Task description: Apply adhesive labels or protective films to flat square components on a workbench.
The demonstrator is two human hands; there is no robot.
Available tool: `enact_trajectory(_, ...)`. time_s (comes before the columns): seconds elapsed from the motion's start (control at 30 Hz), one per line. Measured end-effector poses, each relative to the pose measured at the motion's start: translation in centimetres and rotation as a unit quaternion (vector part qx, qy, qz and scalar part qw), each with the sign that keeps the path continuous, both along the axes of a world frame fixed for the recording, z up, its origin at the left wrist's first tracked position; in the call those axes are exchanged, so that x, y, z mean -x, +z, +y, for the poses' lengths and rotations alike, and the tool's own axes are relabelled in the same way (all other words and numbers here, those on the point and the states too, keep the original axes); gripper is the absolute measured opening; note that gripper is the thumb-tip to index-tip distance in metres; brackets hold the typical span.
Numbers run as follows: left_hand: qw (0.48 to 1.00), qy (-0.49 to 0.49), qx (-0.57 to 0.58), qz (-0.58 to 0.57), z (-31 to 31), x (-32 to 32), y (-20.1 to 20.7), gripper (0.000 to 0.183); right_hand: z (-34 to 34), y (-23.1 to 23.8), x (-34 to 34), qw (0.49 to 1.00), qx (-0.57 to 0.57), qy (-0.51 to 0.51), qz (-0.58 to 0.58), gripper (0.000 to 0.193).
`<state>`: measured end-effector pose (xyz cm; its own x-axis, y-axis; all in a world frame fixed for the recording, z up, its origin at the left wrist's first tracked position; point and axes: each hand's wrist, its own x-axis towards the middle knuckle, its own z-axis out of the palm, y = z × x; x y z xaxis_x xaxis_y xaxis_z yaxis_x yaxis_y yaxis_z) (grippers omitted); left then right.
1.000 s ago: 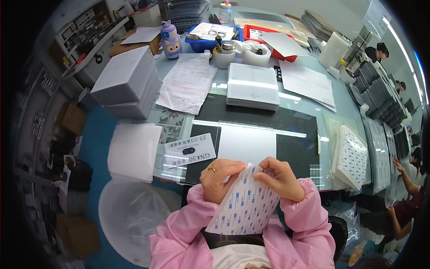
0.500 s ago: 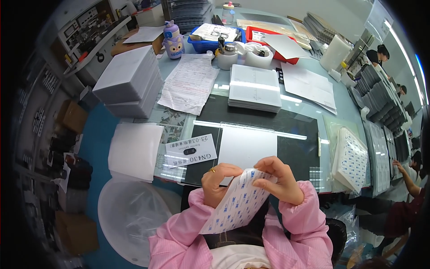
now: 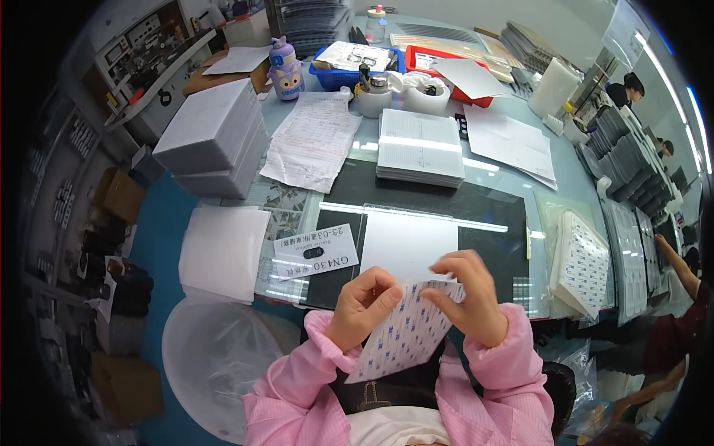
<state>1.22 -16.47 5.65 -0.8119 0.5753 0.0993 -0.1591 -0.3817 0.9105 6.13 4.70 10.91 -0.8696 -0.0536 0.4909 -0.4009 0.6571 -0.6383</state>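
Note:
Over my lap, at the table's front edge, hangs a white sheet with repeated blue print, like adhesive backing. It is tilted, its lower corner pointing toward me. Thumb and finger of my left hand pinch its upper left edge. My right hand has the upper right corner between thumb and fingers, the thumb on the printed face; these fingers are partly blurred. Beyond the hands, a plain white sheet lies on the dark mat. A printed label card with a dark oval picture lies left of it.
Stacked pale sheets sit behind the mat, with taller stacks at left. More blue-printed sheets lie at right. A blue basket, red tray and purple bottle stand behind. A translucent bin is lower left.
My left hand has turned, so its thumb now shows along the sheet's edge. The right fingers have lifted slightly at the corner. The sheet has shifted a little to the right.

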Motion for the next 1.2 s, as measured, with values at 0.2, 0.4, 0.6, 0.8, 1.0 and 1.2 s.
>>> enact_trajectory(0.2, 0.997, -0.069, -0.022, 0.042, 1.3, -2.1, 1.0, 0.009, -0.6, 2.0, -2.0, 0.984, 0.088, 0.086, -0.128, 0.028)
enact_trajectory(0.4, 0.990, -0.134, -0.031, -0.035, 2.1, -2.6, 0.9, 0.020, -0.3, 1.3, -1.9, 0.975, 0.137, 0.097, -0.147, 0.033)
enact_trajectory(0.6, 0.981, -0.157, -0.034, -0.112, 2.6, -2.3, 0.9, 0.019, -0.1, 1.4, -2.2, 0.986, 0.087, 0.051, -0.136, 0.035)
enact_trajectory(0.8, 0.977, -0.132, -0.041, -0.161, 3.3, -2.6, 0.7, 0.016, 0.1, 0.9, -2.2, 0.989, 0.064, 0.028, -0.127, 0.030)
enact_trajectory(1.0, 0.973, -0.126, -0.047, -0.188, 3.3, -2.5, 0.4, 0.017, 0.2, 1.0, -2.5, 0.984, 0.113, 0.021, -0.133, 0.027)
enact_trajectory(1.2, 0.954, -0.149, -0.099, -0.241, 3.3, -2.3, 0.1, 0.018, 0.6, 0.9, -2.9, 0.981, 0.138, 0.037, -0.132, 0.022)
